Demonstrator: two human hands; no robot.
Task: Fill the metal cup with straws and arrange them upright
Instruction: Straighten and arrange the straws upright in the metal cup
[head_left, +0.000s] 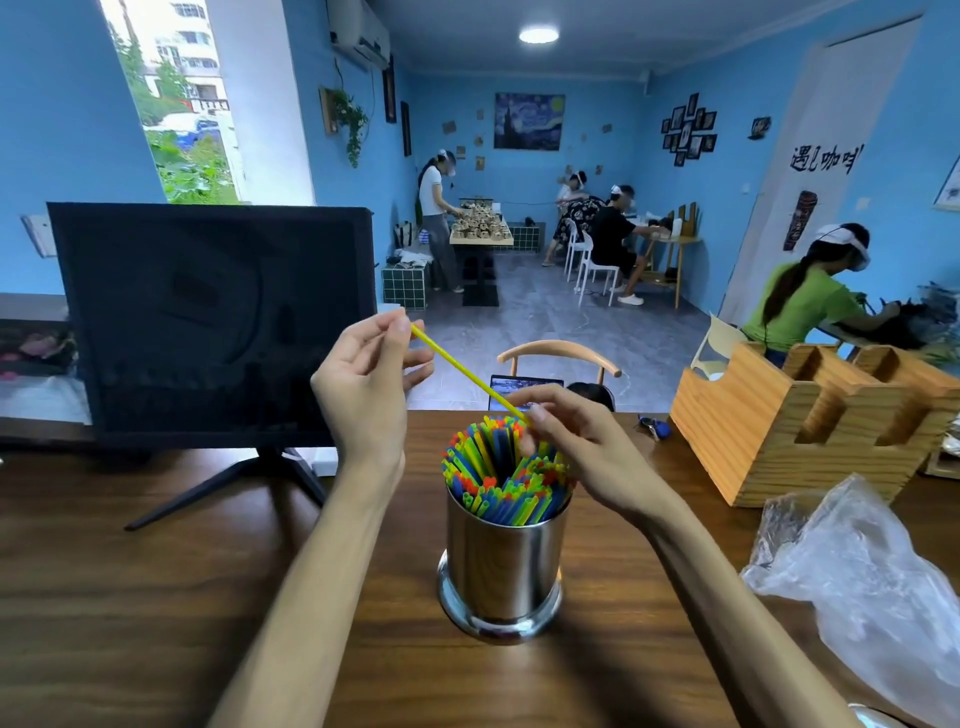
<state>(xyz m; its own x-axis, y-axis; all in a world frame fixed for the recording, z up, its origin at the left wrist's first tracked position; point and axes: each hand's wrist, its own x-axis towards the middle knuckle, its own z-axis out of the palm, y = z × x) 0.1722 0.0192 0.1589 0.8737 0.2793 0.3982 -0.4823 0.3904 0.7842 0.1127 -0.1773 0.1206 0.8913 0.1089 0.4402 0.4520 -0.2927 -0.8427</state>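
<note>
A shiny metal cup (501, 566) stands on the wooden table (156, 571) in front of me. It is packed with many coloured straws (498, 473), mostly upright, with a gap in the middle. A single yellow straw (460, 366) slants above the cup. My left hand (363, 374) pinches its upper end between thumb and fingers. My right hand (566, 441) pinches its lower end just over the cup's far rim, with the other fingers curled over the straw tops.
A dark monitor (208, 322) on a stand fills the left of the table. A wooden organiser box (789, 421) sits at the right, with a crumpled clear plastic bag (862, 587) in front of it. Several people work at tables farther back in the room.
</note>
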